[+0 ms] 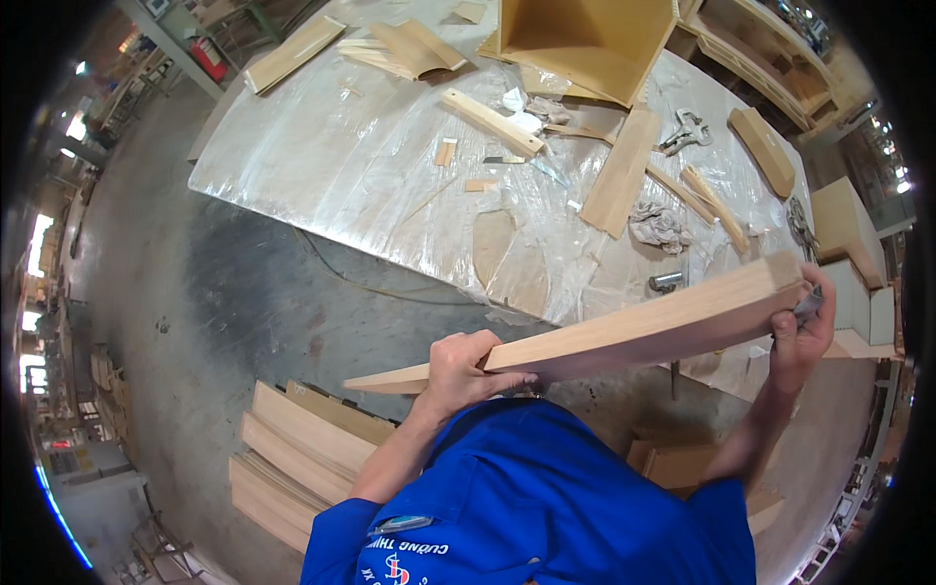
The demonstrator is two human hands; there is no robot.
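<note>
A long, pale wooden board [624, 317], slightly curved, lies slantwise across the front of my body, its right end higher and over the table. My left hand [462, 372] is wrapped round it towards its narrow left end, thumb along the lower edge. At the thick right end is my right hand [805, 330], fingers bent round a small grey piece [808, 305] pressed against the board's end. That piece looks like folded sandpaper, but the fingers partly hide it. The board's underside is in shadow.
The plastic-covered table [390, 185] bears wooden strips [492, 122], a locking clamp [686, 132], a crumpled rag [660, 226], a metal cylinder [667, 282] and an open wooden box [585, 49]. Stacked boards [302, 448] lie on the floor at left. A hose [370, 288] runs below the table edge.
</note>
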